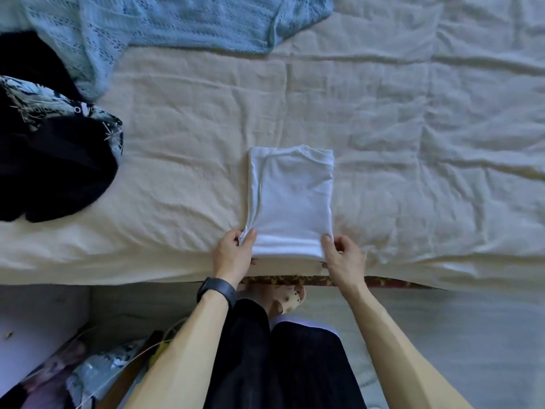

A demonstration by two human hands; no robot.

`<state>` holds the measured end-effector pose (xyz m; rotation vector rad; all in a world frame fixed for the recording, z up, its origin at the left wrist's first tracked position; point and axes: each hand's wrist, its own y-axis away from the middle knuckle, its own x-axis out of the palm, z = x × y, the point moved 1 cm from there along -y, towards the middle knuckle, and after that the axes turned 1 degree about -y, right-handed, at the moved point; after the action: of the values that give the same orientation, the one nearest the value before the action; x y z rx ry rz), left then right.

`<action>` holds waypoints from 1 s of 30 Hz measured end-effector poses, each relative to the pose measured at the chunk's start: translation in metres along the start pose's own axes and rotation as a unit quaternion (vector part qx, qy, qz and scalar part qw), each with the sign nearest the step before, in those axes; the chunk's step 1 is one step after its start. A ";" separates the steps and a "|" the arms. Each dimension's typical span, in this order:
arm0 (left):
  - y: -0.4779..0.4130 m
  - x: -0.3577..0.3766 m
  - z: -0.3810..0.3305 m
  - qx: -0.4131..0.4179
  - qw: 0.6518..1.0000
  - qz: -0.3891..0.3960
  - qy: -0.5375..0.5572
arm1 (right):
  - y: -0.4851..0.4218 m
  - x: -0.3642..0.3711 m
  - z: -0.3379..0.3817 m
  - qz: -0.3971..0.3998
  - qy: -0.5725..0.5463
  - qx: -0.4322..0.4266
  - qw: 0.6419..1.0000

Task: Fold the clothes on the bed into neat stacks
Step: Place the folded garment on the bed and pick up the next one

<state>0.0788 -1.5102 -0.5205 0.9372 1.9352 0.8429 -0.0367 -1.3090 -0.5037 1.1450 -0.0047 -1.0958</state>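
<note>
A white shirt (290,199), folded into a narrow rectangle, lies on the cream bed sheet (182,160) close to the near edge. My left hand (234,252) pinches its near left corner between thumb and fingers. My right hand (342,255) pinches the near right corner, thumb on top of the cloth. A light blue knitted garment (153,28) is spread out at the far left of the bed. A heap of dark clothes with a blue patterned piece (50,154) sits at the left edge.
The sheet to the right of the white shirt is wrinkled and bare (442,160). Below the bed's near edge are my dark trousers (277,358), a foot in a sandal (283,296) and some clutter on the floor (97,376) at lower left.
</note>
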 end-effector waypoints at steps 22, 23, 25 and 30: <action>0.073 0.048 -0.008 0.131 0.968 0.027 -0.212 | -0.005 -0.064 -0.087 -0.142 -0.363 0.067 0.919; 0.066 0.045 -0.027 0.179 0.959 -0.017 -0.221 | -0.009 -0.066 -0.089 -0.122 -0.369 0.064 0.919; 0.046 0.046 -0.069 0.232 0.942 -0.034 -0.241 | -0.015 -0.060 -0.094 -0.070 -0.381 0.061 0.920; -0.011 0.075 -0.147 0.139 0.962 0.105 -0.211 | -0.018 -0.032 -0.105 -0.042 -0.423 0.057 0.904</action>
<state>-0.0822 -1.4836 -0.4906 1.3852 1.6197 0.4383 -0.0120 -1.2115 -0.5499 0.6933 -0.7124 -1.6141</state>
